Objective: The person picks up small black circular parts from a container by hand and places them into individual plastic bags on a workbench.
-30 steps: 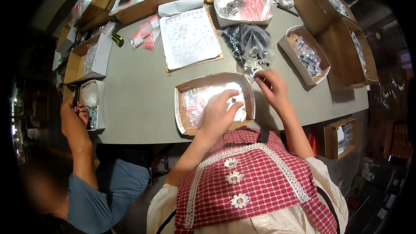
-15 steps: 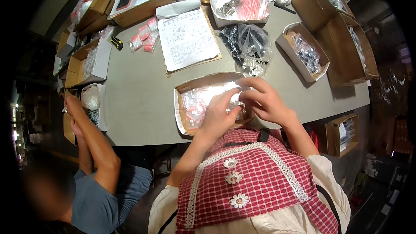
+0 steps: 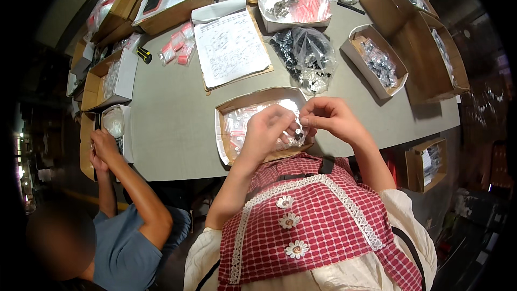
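A shallow cardboard box (image 3: pixel 219 139) sits at the table's near edge in front of me. Small clear bags with red edges and little white and dark parts (image 3: pixel 235 134) fill its left side. Over its right half is my left hand (image 3: pixel 269 128), its fingers curled and pinched together. Close beside it, my right hand (image 3: pixel 329 117) has thumb and forefinger pressed together at the box's right rim. Whatever the fingertips hold is too small and bright to make out. Below them lie shiny clear plastic and small black pieces (image 3: pixel 298 135).
Beyond the box lie a clear bag of black parts (image 3: pixel 308 59) and a handwritten sheet (image 3: pixel 229 48). Boxes of small parts (image 3: pixel 377 64) stand at right. Red-edged bags (image 3: pixel 177 46) and a yellow-black cutter (image 3: pixel 144 54) lie left. At far left a co-worker's hands (image 3: pixel 105 148) reach into a box.
My hands have lifted slightly and drawn a little apart, fingertips now pinched. Small black pieces now show beneath them. The co-worker's hands have come together lower down.
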Action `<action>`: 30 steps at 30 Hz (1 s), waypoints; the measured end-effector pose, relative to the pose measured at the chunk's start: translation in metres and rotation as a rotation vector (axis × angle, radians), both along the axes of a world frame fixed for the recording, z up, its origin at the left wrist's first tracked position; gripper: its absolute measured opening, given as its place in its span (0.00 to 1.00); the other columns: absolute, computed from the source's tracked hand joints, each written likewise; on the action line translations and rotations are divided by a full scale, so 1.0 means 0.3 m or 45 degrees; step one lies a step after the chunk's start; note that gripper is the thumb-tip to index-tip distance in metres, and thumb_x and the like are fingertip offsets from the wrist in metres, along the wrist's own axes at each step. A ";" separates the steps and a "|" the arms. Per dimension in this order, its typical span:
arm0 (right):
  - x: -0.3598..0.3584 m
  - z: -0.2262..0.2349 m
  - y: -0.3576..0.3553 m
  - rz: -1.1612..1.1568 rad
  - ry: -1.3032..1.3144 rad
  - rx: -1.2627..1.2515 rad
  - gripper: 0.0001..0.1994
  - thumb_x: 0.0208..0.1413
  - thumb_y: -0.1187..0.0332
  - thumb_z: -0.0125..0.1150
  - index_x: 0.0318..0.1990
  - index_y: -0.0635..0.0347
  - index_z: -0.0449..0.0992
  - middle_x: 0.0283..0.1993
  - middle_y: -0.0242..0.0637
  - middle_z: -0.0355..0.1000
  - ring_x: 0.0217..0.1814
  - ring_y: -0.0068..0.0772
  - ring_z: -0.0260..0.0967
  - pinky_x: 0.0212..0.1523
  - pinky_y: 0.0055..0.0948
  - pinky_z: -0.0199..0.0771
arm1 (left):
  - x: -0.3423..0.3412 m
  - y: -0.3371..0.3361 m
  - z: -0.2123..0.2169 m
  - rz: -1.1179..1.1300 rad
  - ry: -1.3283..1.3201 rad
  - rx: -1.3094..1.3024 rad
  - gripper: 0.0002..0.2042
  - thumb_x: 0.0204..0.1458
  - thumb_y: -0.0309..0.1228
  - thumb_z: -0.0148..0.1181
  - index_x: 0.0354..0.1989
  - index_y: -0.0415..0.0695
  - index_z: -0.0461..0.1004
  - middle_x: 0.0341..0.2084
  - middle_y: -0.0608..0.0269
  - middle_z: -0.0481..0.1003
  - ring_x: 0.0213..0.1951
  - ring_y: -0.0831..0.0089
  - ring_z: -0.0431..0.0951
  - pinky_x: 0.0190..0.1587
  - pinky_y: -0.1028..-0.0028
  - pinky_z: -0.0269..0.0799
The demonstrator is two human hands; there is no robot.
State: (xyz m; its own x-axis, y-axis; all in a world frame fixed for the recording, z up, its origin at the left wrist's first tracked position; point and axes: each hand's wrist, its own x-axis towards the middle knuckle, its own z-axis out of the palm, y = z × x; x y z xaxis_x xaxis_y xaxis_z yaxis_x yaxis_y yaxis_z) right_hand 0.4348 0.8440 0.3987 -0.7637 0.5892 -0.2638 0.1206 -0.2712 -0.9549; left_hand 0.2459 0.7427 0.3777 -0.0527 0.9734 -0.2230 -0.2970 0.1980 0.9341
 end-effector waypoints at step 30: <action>0.163 -0.131 0.050 -0.675 0.212 -0.017 0.06 0.58 0.68 0.60 0.35 0.61 0.76 0.30 0.30 0.72 0.29 0.18 0.67 0.36 0.21 0.70 | 0.060 0.027 -0.173 0.142 0.852 -0.046 0.09 0.54 0.29 0.63 0.36 0.38 0.72 0.26 0.60 0.76 0.28 0.73 0.75 0.33 0.75 0.71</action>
